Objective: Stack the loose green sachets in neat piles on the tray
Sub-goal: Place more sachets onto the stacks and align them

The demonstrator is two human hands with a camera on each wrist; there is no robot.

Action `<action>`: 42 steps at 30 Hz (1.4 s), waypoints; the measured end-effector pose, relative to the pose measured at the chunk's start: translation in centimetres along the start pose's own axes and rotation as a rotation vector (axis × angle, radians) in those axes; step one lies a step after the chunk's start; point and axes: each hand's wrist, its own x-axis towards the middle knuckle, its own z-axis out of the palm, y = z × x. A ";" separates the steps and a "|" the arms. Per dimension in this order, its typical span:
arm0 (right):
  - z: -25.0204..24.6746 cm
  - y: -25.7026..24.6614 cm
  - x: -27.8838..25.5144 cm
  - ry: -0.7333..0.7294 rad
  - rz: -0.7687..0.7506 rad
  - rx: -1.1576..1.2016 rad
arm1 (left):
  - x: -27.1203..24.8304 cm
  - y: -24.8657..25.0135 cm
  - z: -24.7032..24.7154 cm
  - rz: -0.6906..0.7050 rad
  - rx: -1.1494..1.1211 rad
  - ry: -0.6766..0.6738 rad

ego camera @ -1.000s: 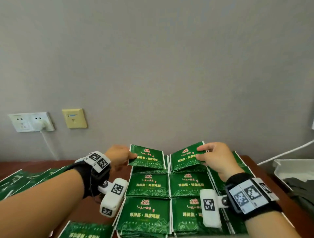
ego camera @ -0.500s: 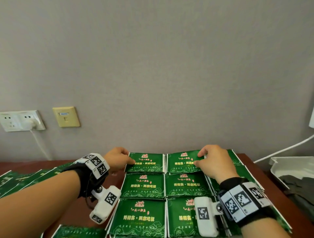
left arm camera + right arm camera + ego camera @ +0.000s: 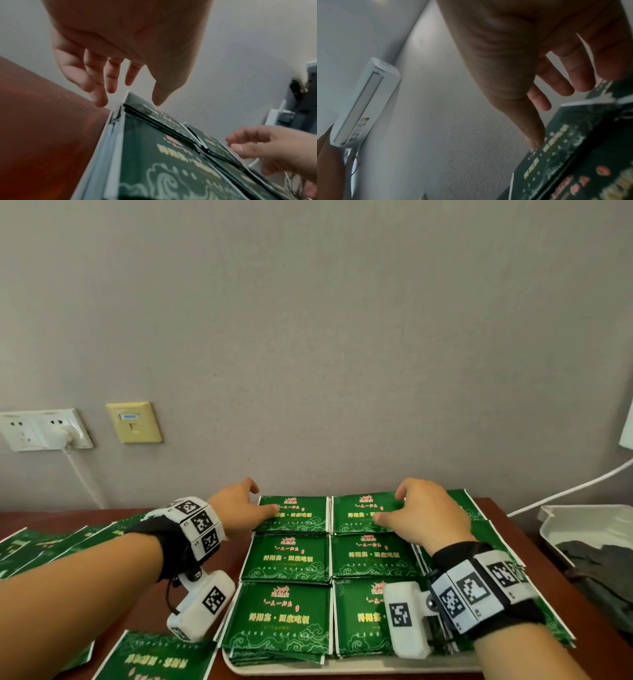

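Head view: both hands on far sachets; wrist views show left hand and right hand fingers spread, gripping nothing.

Both hands forward, fingers seemingly relaxed

Green sachet piles cover the white tray edge to edge, packed side by side with no gap for fingers between them. The wall rises just behind the far row, leaving a narrow slot there. Bare bench lies open left of the tray, bounded by loose sachets near and far left; a white tub blocks the right.
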 end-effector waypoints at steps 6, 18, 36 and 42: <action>-0.2 -0.6 -0.2 -0.115 -0.029 -0.103 | -0.7 0.5 0.2 0.095 0.202 0.019; 1.0 -0.3 0.2 -0.062 -0.070 -0.097 | -1.1 0.8 1.0 0.102 0.187 -0.012; -2.8 -2.4 -2.5 -0.131 -0.204 0.040 | -3.3 1.0 0.1 0.155 0.180 -0.006; -3.4 -5.3 -6.6 -0.210 -0.376 0.154 | -8.7 -1.1 -2.5 0.136 0.173 0.050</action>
